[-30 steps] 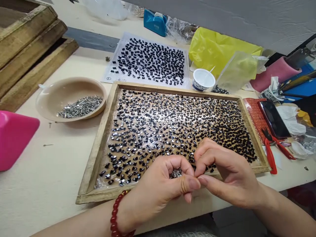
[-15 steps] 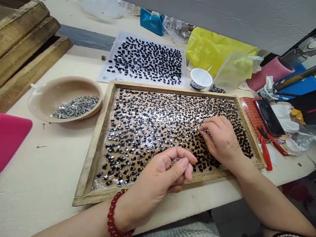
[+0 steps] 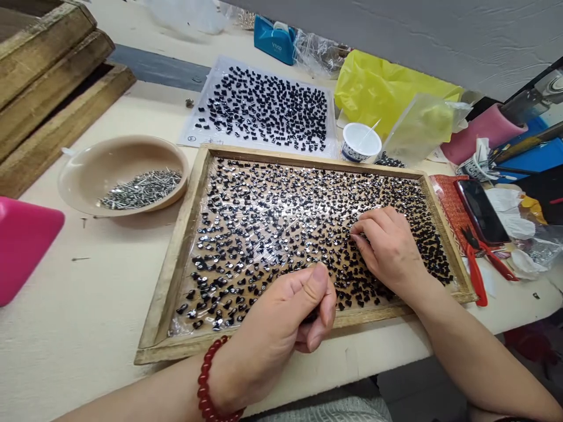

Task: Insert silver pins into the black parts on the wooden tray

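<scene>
A wooden-framed tray (image 3: 169,272) fills the middle of the table, its film-covered bottom set with small black pieces (image 3: 246,231), many bearing a shiny silver dot. Above the tray's front edge, my left hand (image 3: 292,310) is curled closed, thumb pressed against the bent fingers; whatever lies in the palm is hidden. My right hand (image 3: 389,249) reaches over the right half of the tray, thumb and fingertips pinched together low among the black pieces. What sits between those fingertips is too small to make out. A beige bowl (image 3: 77,176) of silver pins (image 3: 143,189) stands left of the tray.
Behind the tray lies a white sheet (image 3: 197,132) with black pieces, beside a small white cup (image 3: 367,143). Red-handled pliers (image 3: 477,272) and a phone (image 3: 481,211) lie at right. Stacked wooden frames (image 3: 57,108) and a pink object (image 3: 29,246) stand left.
My left hand has closed, its thumb shifting up and the fingers curling in. My right hand has moved slightly left, still pinched. The whole view has shifted a little.
</scene>
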Available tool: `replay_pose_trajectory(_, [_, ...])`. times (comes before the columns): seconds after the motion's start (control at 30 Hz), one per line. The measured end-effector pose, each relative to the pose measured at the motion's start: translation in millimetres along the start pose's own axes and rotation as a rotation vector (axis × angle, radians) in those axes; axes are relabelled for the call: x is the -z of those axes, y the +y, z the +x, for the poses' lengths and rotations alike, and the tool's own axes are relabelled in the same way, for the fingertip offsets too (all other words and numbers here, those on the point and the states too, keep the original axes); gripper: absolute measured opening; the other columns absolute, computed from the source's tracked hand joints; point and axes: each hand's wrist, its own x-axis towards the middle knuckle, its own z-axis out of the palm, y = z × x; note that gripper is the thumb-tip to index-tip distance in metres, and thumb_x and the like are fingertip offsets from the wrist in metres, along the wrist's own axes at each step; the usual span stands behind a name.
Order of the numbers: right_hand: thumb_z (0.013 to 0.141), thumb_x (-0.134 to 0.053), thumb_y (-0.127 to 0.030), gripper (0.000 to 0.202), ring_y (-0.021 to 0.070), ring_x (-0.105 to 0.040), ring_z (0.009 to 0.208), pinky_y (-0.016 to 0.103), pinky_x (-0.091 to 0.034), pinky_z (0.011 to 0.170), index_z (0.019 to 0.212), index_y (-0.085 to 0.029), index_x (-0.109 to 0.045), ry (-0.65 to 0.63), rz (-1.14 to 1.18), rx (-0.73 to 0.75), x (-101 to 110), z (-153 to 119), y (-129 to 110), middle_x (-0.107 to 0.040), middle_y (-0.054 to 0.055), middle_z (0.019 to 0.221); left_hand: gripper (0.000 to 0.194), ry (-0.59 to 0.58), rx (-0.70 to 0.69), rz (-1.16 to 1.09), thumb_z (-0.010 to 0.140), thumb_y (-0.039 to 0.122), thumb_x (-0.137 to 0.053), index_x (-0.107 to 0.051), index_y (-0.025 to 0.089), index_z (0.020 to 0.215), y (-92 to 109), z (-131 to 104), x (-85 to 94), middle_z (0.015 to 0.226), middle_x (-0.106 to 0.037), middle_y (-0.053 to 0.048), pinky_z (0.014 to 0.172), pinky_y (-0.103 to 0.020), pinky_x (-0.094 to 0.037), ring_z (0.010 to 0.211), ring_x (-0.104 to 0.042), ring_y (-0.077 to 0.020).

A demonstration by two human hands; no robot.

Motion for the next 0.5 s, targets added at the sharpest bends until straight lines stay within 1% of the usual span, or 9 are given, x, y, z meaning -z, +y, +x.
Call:
replay_pose_trajectory(0.07, [0.087,-0.051,-0.019,0.009,0.0194,-0.05,0.086,0.033,-0.035,0.073,0.082,-0.017,-0.058,-0.005,-0.006,-0.002,-0.2,0.4,-0.8,-0.062,0.006,0.089,0.045,-0.003,-0.003,0.012,0.092,0.05,-0.037,-0.045,0.017,0.061,-0.1,-0.2,0.2,0.044,-0.036,0.005,0.044,-0.024,-0.015,0.043,-0.026,-0.0077])
replay_pose_trajectory(0.13, [0.087,-0.051,-0.019,0.009,0.0192,-0.05,0.086,0.033,-0.035,0.074,0.082,-0.017,-0.058,-0.012,-0.01,-0.006,-0.1,0.9,-1.2,-0.063,0.006,0.089,0.044,-0.03,0.007,0.031,0.092,0.048,-0.037,-0.045,0.017,0.062,0.3,-0.4,-0.2,0.045,-0.037,0.005,0.044,-0.024,-0.015,0.044,-0.026,-0.0079])
replay_pose_trajectory(0.5, [0.087,-0.052,-0.021,0.01,0.0201,-0.051,0.087,0.035,-0.039,0.078,0.083,-0.017,-0.061,-0.017,0.003,-0.008,-1.2,1.7,-0.2,-0.063,0.006,0.091,0.039,-0.09,0.005,0.079,0.093,0.043,-0.037,-0.045,0.017,0.066,2.7,-0.3,-2.3,0.047,-0.036,0.006,0.041,-0.021,-0.014,0.044,-0.022,-0.0073])
